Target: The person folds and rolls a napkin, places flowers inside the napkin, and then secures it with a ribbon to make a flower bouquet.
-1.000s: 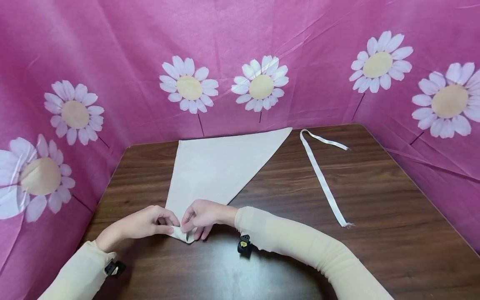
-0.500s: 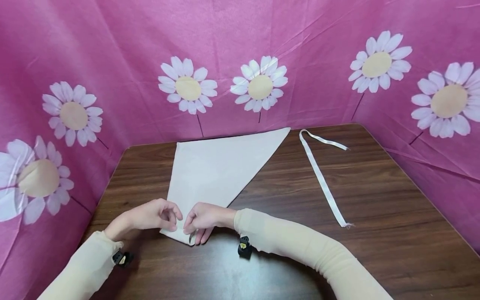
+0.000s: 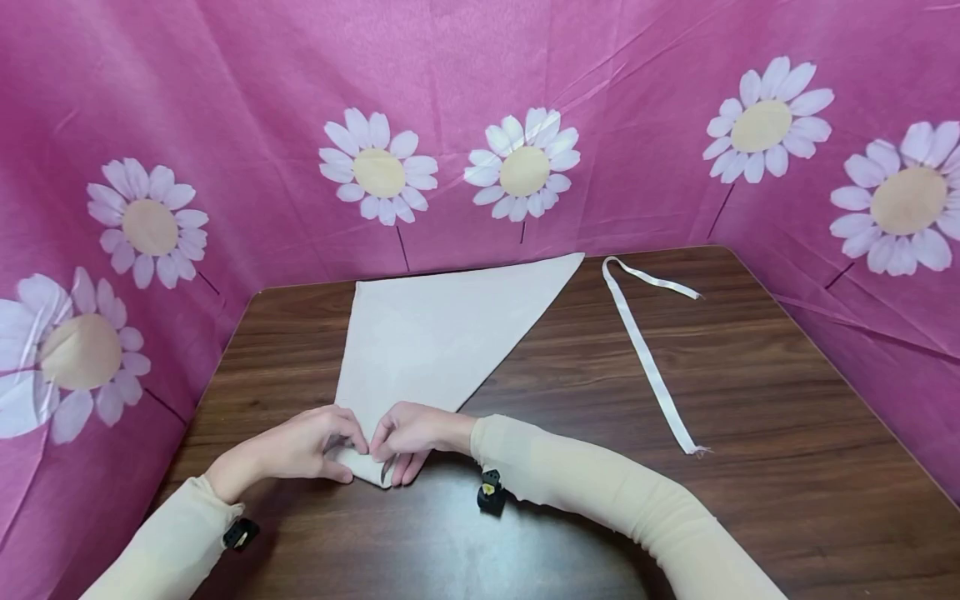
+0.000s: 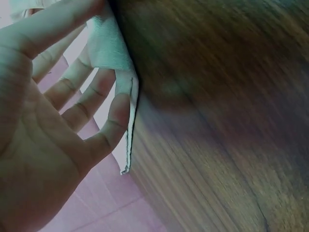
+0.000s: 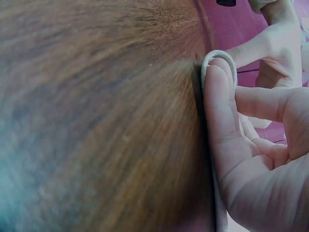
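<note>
An off-white cloth [image 3: 442,342] lies flat on the table, wide at the back and narrowing towards me, its near end turned up into a fold. My left hand [image 3: 300,443] grips the left part of this fold, thumb in front and fingers over the top. At the fold's right end, my right hand [image 3: 412,433] pinches the cloth, some fingertips tucked inside the opening. The right wrist view shows the cloth's edge [image 5: 235,72] looping round those fingertips. In the left wrist view the folded cloth [image 4: 110,46] runs along the fingers.
A white ribbon [image 3: 647,358] with frayed ends lies bent on the right of the brown wooden table [image 3: 750,400]. Pink curtains [image 3: 465,67] with daisies hang close behind the table and at both sides.
The left hand let the near edge of the cloth lie flat half a second ago and now holds it turned up again. My right hand has stayed almost in place at the fold's right end.
</note>
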Demonstrator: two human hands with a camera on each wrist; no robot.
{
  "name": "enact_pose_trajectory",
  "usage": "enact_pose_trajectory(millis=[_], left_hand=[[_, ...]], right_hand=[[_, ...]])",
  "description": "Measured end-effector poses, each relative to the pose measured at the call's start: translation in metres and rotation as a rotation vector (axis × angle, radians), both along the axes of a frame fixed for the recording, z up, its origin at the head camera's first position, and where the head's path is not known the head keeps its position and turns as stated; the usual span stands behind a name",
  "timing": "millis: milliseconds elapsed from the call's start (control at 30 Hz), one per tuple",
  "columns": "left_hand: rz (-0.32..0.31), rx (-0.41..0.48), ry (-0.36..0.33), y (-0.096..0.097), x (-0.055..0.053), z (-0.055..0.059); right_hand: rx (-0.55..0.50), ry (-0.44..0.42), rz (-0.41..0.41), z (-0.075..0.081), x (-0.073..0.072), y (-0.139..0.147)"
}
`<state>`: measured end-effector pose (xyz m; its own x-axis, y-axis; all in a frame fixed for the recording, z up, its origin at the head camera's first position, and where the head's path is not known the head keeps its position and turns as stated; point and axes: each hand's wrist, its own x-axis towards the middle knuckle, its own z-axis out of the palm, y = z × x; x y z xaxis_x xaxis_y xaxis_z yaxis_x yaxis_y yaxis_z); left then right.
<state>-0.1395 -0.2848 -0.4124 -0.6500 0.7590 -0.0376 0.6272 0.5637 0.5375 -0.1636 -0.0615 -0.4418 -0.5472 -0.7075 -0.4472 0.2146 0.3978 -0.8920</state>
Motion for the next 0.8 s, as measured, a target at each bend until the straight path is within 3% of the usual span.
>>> enact_pose_trajectory(millis=[100, 200, 400, 467, 800], left_hand=[[-0.018, 0.018, -0.001, 0.000, -0.001, -0.002], [-0.031, 0.031, -0.004, 0.001, -0.001, -0.003], [-0.001, 0.008, -0.037, 0.003, 0.001, 0.001], [0.008, -0.004, -0.051, 0.003, 0.001, 0.002], [0.012, -0.016, -0.121, 0.002, -0.005, 0.003]], right_hand=[[0.011, 0.018, 0.016, 0.001, 0.000, 0.002], [0.043, 0.109, 0.049, 0.007, 0.003, 0.005], [0.164, 0.537, 0.140, 0.018, 0.007, 0.008], [0.194, 0.630, 0.160, 0.020, 0.010, 0.008], [0.208, 0.674, 0.132, 0.014, 0.014, 0.007]])
